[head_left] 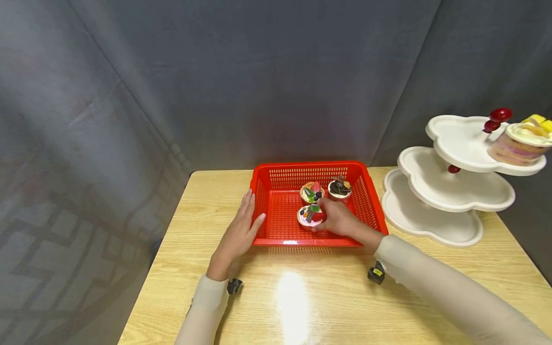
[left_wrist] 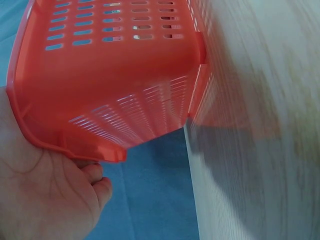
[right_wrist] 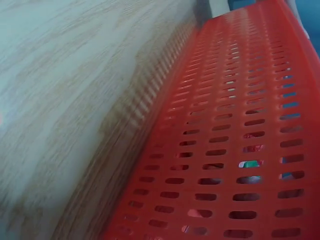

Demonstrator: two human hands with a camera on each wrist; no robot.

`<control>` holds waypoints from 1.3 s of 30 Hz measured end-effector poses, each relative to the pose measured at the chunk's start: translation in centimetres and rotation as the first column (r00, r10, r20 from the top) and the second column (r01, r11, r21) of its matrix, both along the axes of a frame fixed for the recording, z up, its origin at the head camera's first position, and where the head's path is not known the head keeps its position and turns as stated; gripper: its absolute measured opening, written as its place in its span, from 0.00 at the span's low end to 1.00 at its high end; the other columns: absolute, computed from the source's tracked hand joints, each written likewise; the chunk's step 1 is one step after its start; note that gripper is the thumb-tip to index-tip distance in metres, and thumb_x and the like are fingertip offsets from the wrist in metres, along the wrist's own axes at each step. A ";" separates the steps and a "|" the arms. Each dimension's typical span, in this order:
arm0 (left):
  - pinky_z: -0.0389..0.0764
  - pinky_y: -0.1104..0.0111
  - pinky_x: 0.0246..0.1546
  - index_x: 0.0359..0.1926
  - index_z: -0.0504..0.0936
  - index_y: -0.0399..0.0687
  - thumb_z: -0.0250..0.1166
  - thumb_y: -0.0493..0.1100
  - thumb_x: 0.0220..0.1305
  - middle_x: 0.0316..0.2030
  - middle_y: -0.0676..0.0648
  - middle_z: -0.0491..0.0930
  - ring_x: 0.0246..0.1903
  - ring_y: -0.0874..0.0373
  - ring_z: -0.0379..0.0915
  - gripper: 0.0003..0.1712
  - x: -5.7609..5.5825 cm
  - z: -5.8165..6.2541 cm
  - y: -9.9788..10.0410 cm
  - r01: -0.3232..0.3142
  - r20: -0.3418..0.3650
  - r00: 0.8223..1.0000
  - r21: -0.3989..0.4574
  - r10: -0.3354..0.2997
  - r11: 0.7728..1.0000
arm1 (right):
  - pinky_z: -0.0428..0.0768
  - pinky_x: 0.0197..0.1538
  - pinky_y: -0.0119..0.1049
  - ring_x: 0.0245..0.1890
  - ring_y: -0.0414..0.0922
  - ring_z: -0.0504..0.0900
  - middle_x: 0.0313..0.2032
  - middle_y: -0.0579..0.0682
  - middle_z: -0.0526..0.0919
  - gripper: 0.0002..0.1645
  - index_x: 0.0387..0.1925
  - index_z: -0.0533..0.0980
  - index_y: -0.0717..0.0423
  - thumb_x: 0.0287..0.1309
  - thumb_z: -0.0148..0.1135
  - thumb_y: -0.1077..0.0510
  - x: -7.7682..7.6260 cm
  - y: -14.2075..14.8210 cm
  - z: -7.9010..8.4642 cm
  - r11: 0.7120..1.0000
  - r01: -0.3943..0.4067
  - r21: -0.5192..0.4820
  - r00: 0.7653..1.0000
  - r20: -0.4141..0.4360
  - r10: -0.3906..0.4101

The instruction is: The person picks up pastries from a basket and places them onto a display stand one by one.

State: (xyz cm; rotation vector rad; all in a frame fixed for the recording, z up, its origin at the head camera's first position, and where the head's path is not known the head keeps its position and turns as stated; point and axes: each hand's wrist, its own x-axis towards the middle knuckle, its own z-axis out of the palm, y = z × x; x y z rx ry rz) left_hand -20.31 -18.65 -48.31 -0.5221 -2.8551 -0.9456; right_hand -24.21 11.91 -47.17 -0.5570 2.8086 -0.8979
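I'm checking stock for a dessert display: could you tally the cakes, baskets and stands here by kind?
Red basket: 1
Three-tier stand: 1
Cakes in the basket: 3
Cake on the stand's top tier: 1
Total: 6

In the head view, the table is lit brightly, seemingly from above, and a white patch of glare is thrown back from its near part. A small highlight is caught on the near rim of the basket. The curtain is left dim, its left part crossed by a soft grid of shadow. The stand and the cup are stretched toward the right edge. Both wrist views are dimmer, tinged with blue and softly focused. In the left one, the table is darkened by shadow and tinted red beside the basket.
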 end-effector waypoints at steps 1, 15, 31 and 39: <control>0.52 0.48 0.74 0.81 0.45 0.40 0.50 0.57 0.79 0.81 0.46 0.38 0.80 0.47 0.36 0.43 0.0 0.0 0.0 0.001 -0.003 1.000 0.002 -0.001 1.000 | 0.81 0.49 0.52 0.44 0.56 0.84 0.41 0.60 0.84 0.42 0.51 0.74 0.68 0.38 0.87 0.54 0.0 -0.1 0.0 1.000 -0.004 0.008 1.000 -0.001 0.004; 0.51 0.48 0.74 0.81 0.44 0.41 0.48 0.59 0.79 0.82 0.47 0.37 0.80 0.49 0.33 0.43 -0.1 -0.1 0.0 -0.008 0.016 1.000 -0.006 0.008 1.000 | 0.79 0.56 0.54 0.55 0.60 0.81 0.54 0.64 0.82 0.51 0.66 0.67 0.67 0.46 0.83 0.51 -0.1 -0.6 -0.2 0.999 -0.024 0.046 0.995 0.095 0.019; 0.52 0.47 0.74 0.81 0.45 0.41 0.51 0.53 0.79 0.81 0.46 0.38 0.80 0.48 0.34 0.41 0.2 0.1 0.1 -0.022 0.024 0.999 0.014 0.022 1.000 | 0.80 0.55 0.53 0.50 0.57 0.81 0.51 0.66 0.81 0.46 0.62 0.69 0.72 0.45 0.82 0.58 0.7 1.0 2.6 0.977 0.059 -0.207 0.997 0.053 -0.049; 0.52 0.47 0.74 0.81 0.45 0.40 0.50 0.55 0.79 0.81 0.46 0.38 0.80 0.48 0.34 0.42 0.2 0.1 0.2 -0.016 0.025 1.000 0.009 0.016 1.000 | 0.81 0.53 0.50 0.48 0.56 0.81 0.51 0.65 0.81 0.45 0.63 0.68 0.70 0.48 0.80 0.58 1.5 3.0 4.4 0.948 0.151 -0.279 0.989 0.045 -0.144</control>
